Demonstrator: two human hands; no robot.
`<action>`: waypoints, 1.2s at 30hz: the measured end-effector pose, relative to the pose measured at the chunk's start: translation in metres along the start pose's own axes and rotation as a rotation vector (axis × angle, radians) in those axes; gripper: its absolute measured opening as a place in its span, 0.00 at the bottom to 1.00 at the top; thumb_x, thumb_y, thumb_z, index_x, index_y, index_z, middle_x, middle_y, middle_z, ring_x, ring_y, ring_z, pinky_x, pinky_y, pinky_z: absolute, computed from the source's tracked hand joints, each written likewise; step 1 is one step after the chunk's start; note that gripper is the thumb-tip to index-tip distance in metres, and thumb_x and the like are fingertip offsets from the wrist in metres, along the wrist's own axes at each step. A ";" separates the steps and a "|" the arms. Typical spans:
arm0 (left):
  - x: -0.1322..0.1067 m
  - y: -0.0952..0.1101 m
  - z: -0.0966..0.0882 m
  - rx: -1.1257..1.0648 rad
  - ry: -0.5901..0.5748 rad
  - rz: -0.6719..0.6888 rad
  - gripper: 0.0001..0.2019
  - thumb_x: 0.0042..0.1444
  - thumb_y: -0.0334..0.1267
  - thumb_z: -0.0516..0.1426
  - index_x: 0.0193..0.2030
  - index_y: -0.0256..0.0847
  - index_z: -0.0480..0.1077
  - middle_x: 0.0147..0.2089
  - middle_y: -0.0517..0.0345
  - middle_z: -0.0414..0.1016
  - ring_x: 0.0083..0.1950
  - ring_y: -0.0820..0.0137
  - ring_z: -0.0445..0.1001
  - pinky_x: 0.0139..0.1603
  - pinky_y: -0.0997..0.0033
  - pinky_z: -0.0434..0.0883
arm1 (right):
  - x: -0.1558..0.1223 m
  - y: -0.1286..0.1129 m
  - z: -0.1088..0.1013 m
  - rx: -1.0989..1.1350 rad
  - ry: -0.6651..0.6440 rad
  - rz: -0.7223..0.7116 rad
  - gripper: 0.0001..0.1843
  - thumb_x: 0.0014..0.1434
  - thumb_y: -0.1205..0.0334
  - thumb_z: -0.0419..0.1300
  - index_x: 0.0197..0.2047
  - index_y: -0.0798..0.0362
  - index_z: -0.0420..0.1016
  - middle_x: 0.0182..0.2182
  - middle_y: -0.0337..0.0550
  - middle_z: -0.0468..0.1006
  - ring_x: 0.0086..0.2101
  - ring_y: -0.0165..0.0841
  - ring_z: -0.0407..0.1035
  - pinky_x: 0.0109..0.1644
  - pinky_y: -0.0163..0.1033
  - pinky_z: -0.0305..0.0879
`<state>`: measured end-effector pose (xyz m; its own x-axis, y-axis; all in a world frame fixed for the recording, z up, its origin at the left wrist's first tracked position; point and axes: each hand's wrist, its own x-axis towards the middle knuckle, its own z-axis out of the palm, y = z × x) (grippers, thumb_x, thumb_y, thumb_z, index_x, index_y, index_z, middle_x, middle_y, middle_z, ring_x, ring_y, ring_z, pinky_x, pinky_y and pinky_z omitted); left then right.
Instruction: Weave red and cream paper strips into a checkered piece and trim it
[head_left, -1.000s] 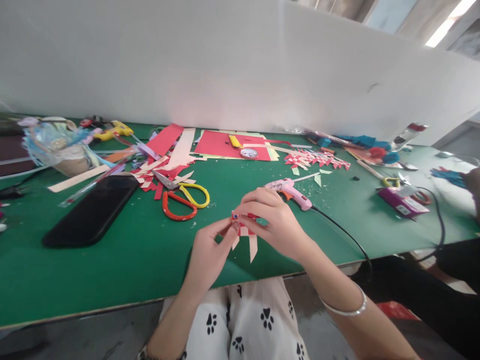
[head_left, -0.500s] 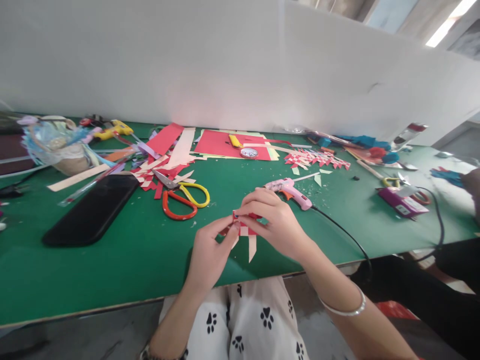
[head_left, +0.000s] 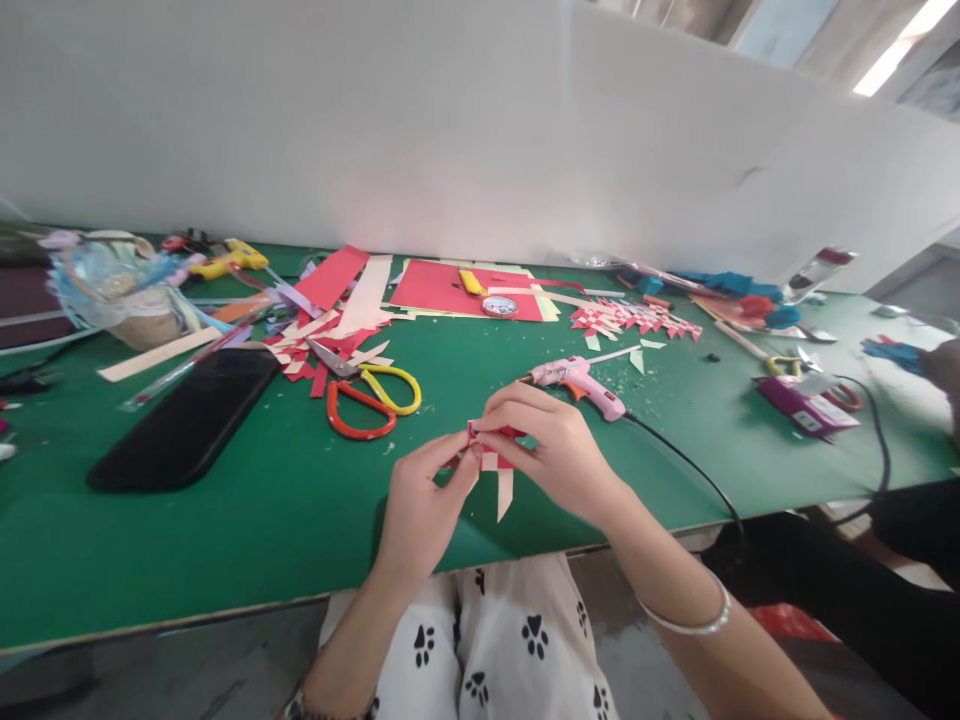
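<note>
Between my hands is a small woven paper piece (head_left: 491, 459) in red and cream checks, a cream strip end hanging from its lower edge. My left hand (head_left: 429, 500) pinches its left side between thumb and fingers. From above, my right hand (head_left: 551, 440) grips the same piece, its fingertips meeting the left ones at the upper left corner. A tiny dark spot shows there, too small to name. My fingers cover much of the piece. Just beyond the right hand lies a pink glue gun (head_left: 581, 383). Scissors (head_left: 367, 395) with red and yellow handles rest to the left.
A black phone (head_left: 187, 420) and paper scraps (head_left: 322, 340) lie left on the green table (head_left: 300, 540). Behind are red sheets (head_left: 427, 285), a yellow cutter (head_left: 472, 282), a small round dish (head_left: 499, 306) and woven paper pieces (head_left: 637, 318). A co-worker's hand (head_left: 941, 365) shows far right.
Almost nothing differs. Both hands keep their hold on the woven piece, and its lower left strip end is now less visible behind my left fingers.
</note>
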<state>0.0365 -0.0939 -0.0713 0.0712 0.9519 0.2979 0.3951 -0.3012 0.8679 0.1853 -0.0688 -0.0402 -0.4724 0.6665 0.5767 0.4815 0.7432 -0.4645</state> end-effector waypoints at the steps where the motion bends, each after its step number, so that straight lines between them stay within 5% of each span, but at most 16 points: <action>1: 0.000 0.000 0.000 -0.007 0.003 -0.007 0.12 0.55 0.37 0.50 0.31 0.38 0.74 0.27 0.61 0.74 0.29 0.74 0.69 0.29 0.79 0.66 | 0.000 0.000 0.000 0.005 0.000 0.005 0.07 0.60 0.69 0.53 0.33 0.54 0.72 0.33 0.42 0.72 0.34 0.28 0.67 0.38 0.34 0.65; 7: 0.000 -0.005 -0.006 -0.192 0.026 -0.146 0.13 0.54 0.42 0.54 0.40 0.40 0.76 0.32 0.60 0.78 0.28 0.73 0.71 0.30 0.77 0.69 | -0.002 -0.002 -0.001 0.152 0.052 0.144 0.11 0.57 0.64 0.58 0.44 0.52 0.69 0.33 0.40 0.73 0.35 0.29 0.68 0.39 0.35 0.66; 11: -0.001 -0.004 -0.009 -0.189 0.077 -0.143 0.12 0.52 0.44 0.57 0.37 0.40 0.77 0.31 0.59 0.79 0.31 0.72 0.74 0.32 0.78 0.70 | -0.005 -0.001 0.001 0.264 0.051 0.306 0.03 0.56 0.65 0.57 0.33 0.53 0.72 0.29 0.39 0.74 0.31 0.28 0.67 0.36 0.34 0.65; 17: 0.001 0.007 -0.013 -0.313 0.124 -0.227 0.10 0.48 0.45 0.61 0.33 0.42 0.77 0.30 0.59 0.79 0.33 0.71 0.77 0.30 0.81 0.72 | -0.007 -0.003 0.007 0.565 0.035 0.508 0.06 0.55 0.63 0.57 0.27 0.55 0.69 0.24 0.36 0.71 0.25 0.25 0.66 0.31 0.32 0.64; 24: 0.007 0.016 -0.014 -0.500 0.068 -0.318 0.14 0.47 0.49 0.61 0.36 0.42 0.76 0.35 0.56 0.79 0.36 0.67 0.77 0.29 0.76 0.75 | -0.010 -0.006 0.007 0.609 0.094 0.476 0.08 0.55 0.59 0.57 0.27 0.54 0.69 0.24 0.37 0.72 0.26 0.26 0.66 0.31 0.32 0.64; 36: 0.007 0.022 -0.017 -0.335 0.019 -0.133 0.09 0.50 0.44 0.60 0.32 0.43 0.75 0.32 0.59 0.78 0.37 0.69 0.76 0.32 0.78 0.74 | -0.014 -0.014 0.002 0.337 0.175 0.309 0.07 0.56 0.64 0.57 0.26 0.54 0.70 0.23 0.35 0.72 0.25 0.25 0.65 0.30 0.31 0.61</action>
<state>0.0297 -0.0945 -0.0433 0.0208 0.9837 0.1787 0.0771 -0.1798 0.9807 0.1834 -0.0888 -0.0432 -0.1996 0.8608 0.4681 0.2999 0.5085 -0.8071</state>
